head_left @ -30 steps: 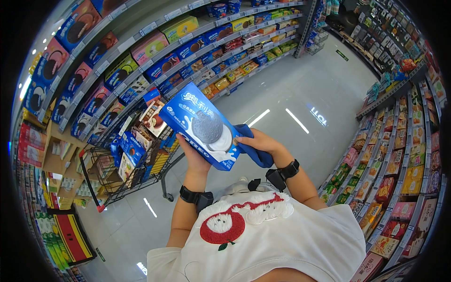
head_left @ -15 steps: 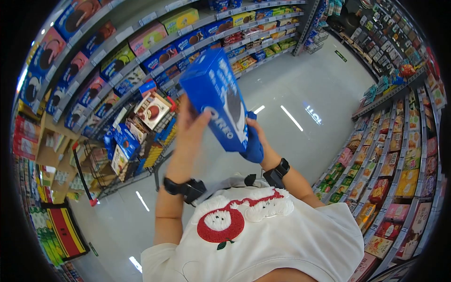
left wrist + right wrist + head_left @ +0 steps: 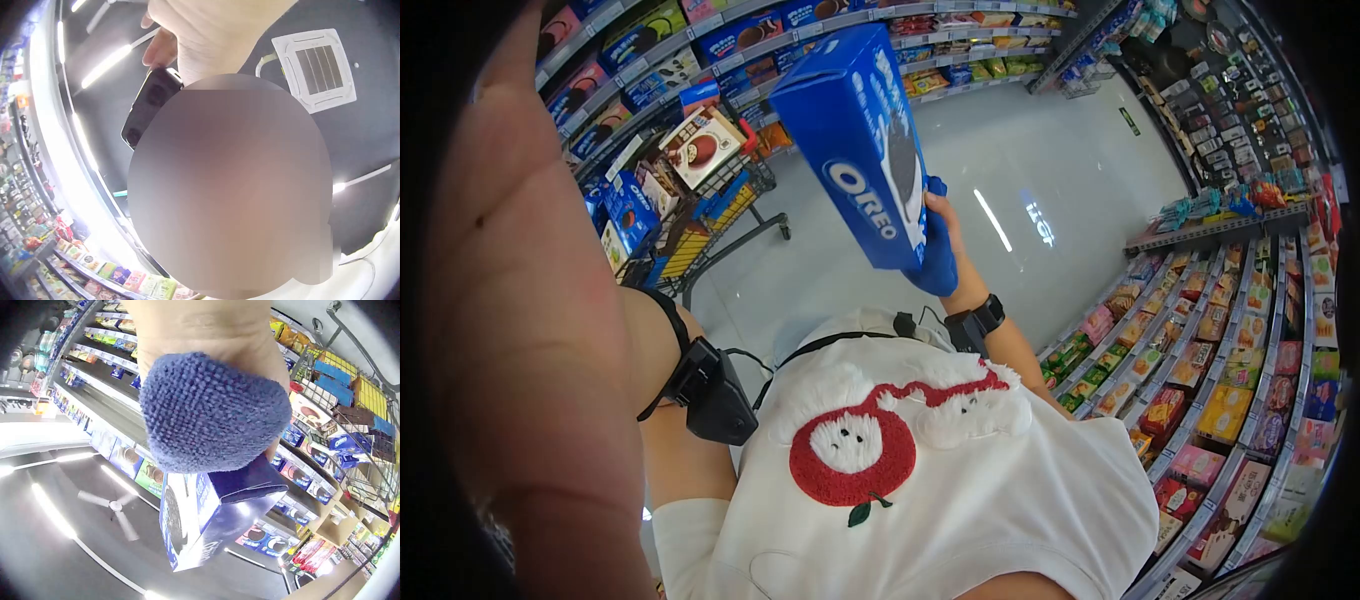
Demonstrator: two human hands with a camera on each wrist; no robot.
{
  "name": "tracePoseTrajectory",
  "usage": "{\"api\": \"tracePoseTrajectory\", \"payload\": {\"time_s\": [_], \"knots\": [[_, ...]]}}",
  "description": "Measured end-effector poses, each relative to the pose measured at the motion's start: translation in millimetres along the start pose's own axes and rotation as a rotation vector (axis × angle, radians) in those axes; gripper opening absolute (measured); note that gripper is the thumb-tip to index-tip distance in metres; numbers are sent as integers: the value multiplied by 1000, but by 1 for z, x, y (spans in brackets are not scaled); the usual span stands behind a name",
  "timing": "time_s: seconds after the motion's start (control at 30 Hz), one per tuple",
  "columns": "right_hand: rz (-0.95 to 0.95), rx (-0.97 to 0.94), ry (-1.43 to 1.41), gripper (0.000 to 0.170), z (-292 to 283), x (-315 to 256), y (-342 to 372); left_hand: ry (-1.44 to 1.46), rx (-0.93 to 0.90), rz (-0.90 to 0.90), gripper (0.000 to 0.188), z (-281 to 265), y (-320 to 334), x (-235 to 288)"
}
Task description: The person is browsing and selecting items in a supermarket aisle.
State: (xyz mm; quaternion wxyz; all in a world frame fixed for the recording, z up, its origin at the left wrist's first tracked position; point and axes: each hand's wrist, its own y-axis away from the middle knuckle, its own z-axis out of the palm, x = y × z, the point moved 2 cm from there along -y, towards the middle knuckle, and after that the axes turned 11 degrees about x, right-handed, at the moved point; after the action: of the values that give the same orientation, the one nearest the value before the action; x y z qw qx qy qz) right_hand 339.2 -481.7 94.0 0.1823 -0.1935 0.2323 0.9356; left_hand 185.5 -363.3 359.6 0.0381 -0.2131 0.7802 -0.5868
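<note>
A blue Oreo box (image 3: 850, 150) is held upright in front of the body by my right hand (image 3: 960, 258), which grips its lower right edge. A blue knitted cloth (image 3: 935, 265) lies between that hand and the box; in the right wrist view the cloth (image 3: 212, 412) covers most of the fingers. My left hand (image 3: 540, 310) is raised very close to the head camera, its palm filling the left side. In the left wrist view its fingers (image 3: 164, 50) are right at a black device (image 3: 150, 103) beside a blurred-out area. I cannot tell whether they pinch it.
A shopping cart (image 3: 700, 235) with Oreo packs and a white biscuit box (image 3: 703, 148) stands at the left. Shelves of blue cookie boxes (image 3: 745, 38) run along the back. More snack shelves (image 3: 1200, 380) line the right, with a grey tiled floor (image 3: 1040, 150) between.
My left hand has let go of the box and risen to the head camera. The box has turned to show its narrow side and moved up in view, still in my right hand.
</note>
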Motion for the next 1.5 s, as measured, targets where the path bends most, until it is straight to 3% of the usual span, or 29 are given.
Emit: {"api": "tracePoseTrajectory", "payload": {"time_s": [0.07,0.17,0.3,0.5,0.6,0.67,0.73,0.8,0.83,0.87,0.93,0.97,1.03,1.23,1.27,1.4,1.5], "knots": [[42,-21,-24,55,4,0,2,-21,-18,2,98,-1,1,1],[-23,107,62,51,18,0,7,-60,-31,-6,102,-1,6,2],[-62,70,66,50,22,-2,4,-78,-5,-28,109,-1,15,2],[-26,-37,-67,51,9,-1,-4,-129,232,-113,118,-7,15,-18],[-108,-45,-27,50,18,0,-6,-303,451,-343,123,-24,39,-61],[-127,-20,-51,50,24,4,-6,-349,465,-540,128,-26,85,-91],[-130,-23,-65,51,32,8,-5,-25,546,-776,131,-8,125,-107],[-104,-49,-63,53,42,14,-4,252,541,-762,133,10,145,-111],[-86,-63,-58,55,47,16,-3,291,530,-911,134,12,159,-106],[-32,-59,-61,56,48,20,-4,361,540,-1088,119,14,169,-98],[-6,-53,-33,57,56,28,-6,284,351,-1290,94,3,177,-84],[9,-51,-22,57,62,32,-9,224,382,-1234,77,-1,183,-80],[7,-64,-63,55,78,44,-14,-22,249,-1206,80,-17,184,-66],[25,-132,-167,48,113,83,-36,-303,80,-1037,50,-47,189,-31],[37,-116,-113,52,119,89,-33,-220,191,-1156,36,-51,185,-23],[228,18,171,52,107,118,-33,-268,278,-1123,30,-67,192,-9],[169,-36,243,49,131,121,-22,-350,298,-1071,27,-82,200,-3]]}}
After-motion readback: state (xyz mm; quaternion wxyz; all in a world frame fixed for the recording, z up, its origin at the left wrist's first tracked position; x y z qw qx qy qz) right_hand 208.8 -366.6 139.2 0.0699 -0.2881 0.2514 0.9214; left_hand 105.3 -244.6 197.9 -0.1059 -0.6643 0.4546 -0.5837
